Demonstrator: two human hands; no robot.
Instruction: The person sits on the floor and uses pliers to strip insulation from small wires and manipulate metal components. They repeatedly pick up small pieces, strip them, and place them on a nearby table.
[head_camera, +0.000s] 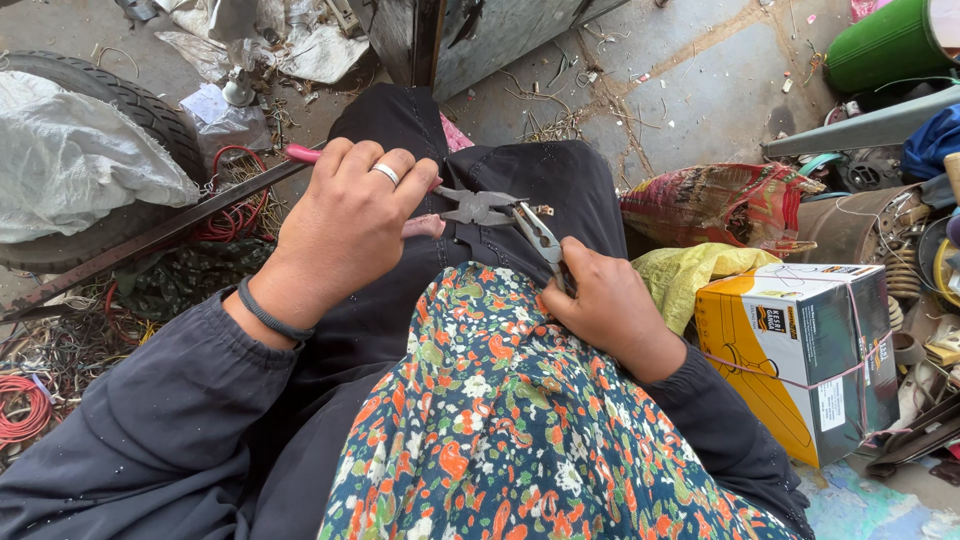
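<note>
My left hand (345, 225), with a ring and a dark wristband, is closed around the red handles of a pair of pliers (478, 208). The pliers' jaws point right and bite on a small metal piece (540, 232). My right hand (600, 305) rests on my lap and pinches the lower end of that thin metal piece. Both hands lie over dark trousers and a flowered cloth (500, 420).
A tyre (130, 100) with a white sack lies at the left, beside red wires (25, 410) and a metal bar. A yellow and black carton (800, 350) stands at the right, near a yellow bag, a red sack, a green drum (880, 45) and scrap.
</note>
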